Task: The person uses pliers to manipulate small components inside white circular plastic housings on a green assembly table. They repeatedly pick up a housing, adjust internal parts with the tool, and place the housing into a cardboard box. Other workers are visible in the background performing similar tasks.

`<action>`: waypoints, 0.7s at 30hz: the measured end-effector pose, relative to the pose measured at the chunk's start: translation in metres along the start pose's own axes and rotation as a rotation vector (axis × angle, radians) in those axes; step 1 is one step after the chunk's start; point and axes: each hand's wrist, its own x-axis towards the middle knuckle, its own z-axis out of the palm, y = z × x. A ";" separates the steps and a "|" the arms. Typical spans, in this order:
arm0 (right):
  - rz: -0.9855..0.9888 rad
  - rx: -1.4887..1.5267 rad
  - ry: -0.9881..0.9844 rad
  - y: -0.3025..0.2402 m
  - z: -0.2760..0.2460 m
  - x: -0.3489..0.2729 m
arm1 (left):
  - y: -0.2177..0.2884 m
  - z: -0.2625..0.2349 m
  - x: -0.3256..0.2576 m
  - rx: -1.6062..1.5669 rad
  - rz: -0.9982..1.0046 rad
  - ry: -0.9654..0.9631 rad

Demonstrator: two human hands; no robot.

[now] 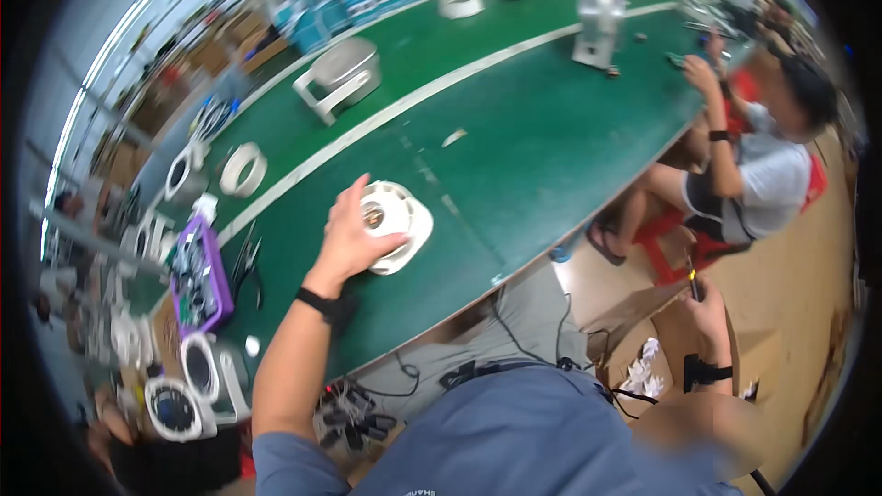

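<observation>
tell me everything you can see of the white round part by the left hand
The white part looks like moulded plastic: a round raised body on a wider base with rounded corners. Something copper-coloured shows in its middle; blur hides finer detail. It appears to rest on the green table, with its raised side up, though whether it lies fully flat is unclear. The left hand grasps it from the left, covering part of it.

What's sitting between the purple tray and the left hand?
In the head view, a dark tool lies just right of the purple tray; from there green tabletop runs to the left hand.
</observation>
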 end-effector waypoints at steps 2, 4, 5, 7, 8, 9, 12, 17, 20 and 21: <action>-0.126 0.200 -0.120 -0.036 0.019 0.016 | 0.009 -0.001 -0.022 -0.015 -0.087 0.010; -0.239 0.335 -0.287 -0.113 0.024 0.017 | 0.022 -0.003 -0.047 -0.042 -0.126 0.010; -0.326 0.381 -0.358 -0.138 0.029 0.016 | 0.028 -0.005 -0.056 -0.055 -0.132 0.009; -0.415 0.462 -0.506 -0.197 0.043 0.008 | 0.035 -0.006 -0.075 -0.072 -0.154 0.042; -0.494 0.422 -0.537 -0.217 0.052 0.004 | 0.037 -0.005 -0.082 -0.078 -0.159 0.072; -0.566 0.377 -0.559 -0.234 0.059 0.000 | 0.040 -0.002 -0.087 -0.092 -0.157 0.096; -0.830 0.118 -0.654 -0.305 0.068 -0.017 | 0.041 0.006 -0.101 -0.079 -0.164 0.156; -1.277 -0.286 -0.515 -0.381 0.086 -0.037 | 0.027 0.023 -0.112 -0.269 -0.197 0.265; -1.431 -0.501 -0.391 -0.416 0.099 -0.047 | 0.031 0.023 -0.113 -0.246 -0.287 0.324; -1.444 -0.526 -0.385 -0.425 0.105 -0.048 | 0.033 0.022 -0.114 -0.218 -0.326 0.346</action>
